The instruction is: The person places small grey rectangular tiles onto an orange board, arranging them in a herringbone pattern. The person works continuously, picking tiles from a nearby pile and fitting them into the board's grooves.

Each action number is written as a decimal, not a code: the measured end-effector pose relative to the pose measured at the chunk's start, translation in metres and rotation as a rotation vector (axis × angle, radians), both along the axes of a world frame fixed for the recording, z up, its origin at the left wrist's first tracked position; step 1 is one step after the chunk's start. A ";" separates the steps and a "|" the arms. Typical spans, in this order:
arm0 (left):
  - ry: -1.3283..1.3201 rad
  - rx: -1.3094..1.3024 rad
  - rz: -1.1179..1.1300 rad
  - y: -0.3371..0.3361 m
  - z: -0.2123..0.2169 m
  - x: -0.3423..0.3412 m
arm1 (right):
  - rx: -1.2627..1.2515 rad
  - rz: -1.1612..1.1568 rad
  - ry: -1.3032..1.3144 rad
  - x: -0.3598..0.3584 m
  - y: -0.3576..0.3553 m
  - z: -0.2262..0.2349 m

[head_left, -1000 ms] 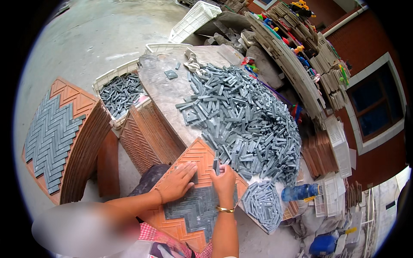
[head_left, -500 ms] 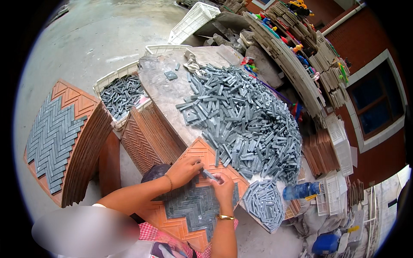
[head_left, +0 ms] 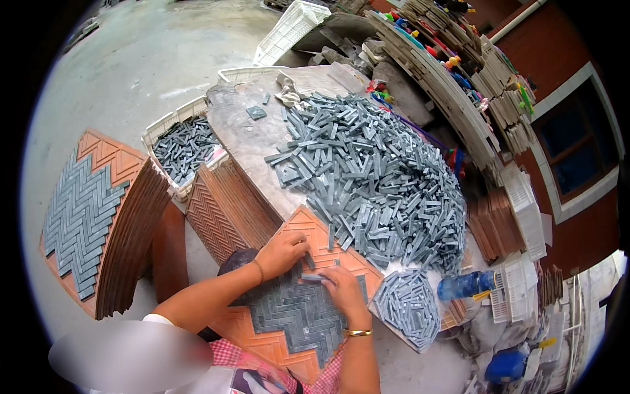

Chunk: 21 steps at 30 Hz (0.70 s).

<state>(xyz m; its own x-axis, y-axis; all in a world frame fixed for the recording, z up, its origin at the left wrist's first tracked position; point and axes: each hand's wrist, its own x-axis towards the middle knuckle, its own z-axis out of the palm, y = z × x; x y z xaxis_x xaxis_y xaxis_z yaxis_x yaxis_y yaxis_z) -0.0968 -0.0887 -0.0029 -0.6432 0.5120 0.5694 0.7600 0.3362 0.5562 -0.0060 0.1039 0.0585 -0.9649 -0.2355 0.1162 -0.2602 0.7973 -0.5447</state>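
An orange herringbone mould tray lies in front of me, partly filled with grey stone strips. My left hand rests on the tray's upper part, fingers curled around a small grey strip. My right hand, with a gold bangle at the wrist, pinches another grey strip flat over the laid pattern. A big heap of loose grey strips covers the stone table just beyond the tray.
A stack of orange trays leans left of the table. A white crate of strips stands behind it. A filled tray tops another stack at far left. A blue bottle and a filled sheet lie at right.
Both hands have shifted slightly up and left over the tray; the right hand now holds a strip lower against the laid pattern, and the left hand has curled its fingers.
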 end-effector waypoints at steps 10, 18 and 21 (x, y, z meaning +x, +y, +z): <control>0.022 0.005 0.026 0.001 0.007 0.002 | 0.107 0.103 0.064 -0.015 -0.002 -0.009; -0.004 0.003 0.007 -0.001 0.001 0.000 | -0.036 -0.112 0.116 -0.017 -0.019 -0.002; -0.019 0.013 0.001 0.000 0.001 0.000 | -0.055 -0.125 0.030 -0.026 -0.032 -0.002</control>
<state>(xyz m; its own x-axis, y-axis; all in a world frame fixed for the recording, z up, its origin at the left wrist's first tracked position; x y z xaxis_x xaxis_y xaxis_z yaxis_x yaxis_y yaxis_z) -0.0968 -0.0885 -0.0022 -0.6544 0.5040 0.5636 0.7489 0.3293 0.5750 -0.0323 0.0720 0.0566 -0.9822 -0.1067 0.1544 -0.1777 0.7938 -0.5816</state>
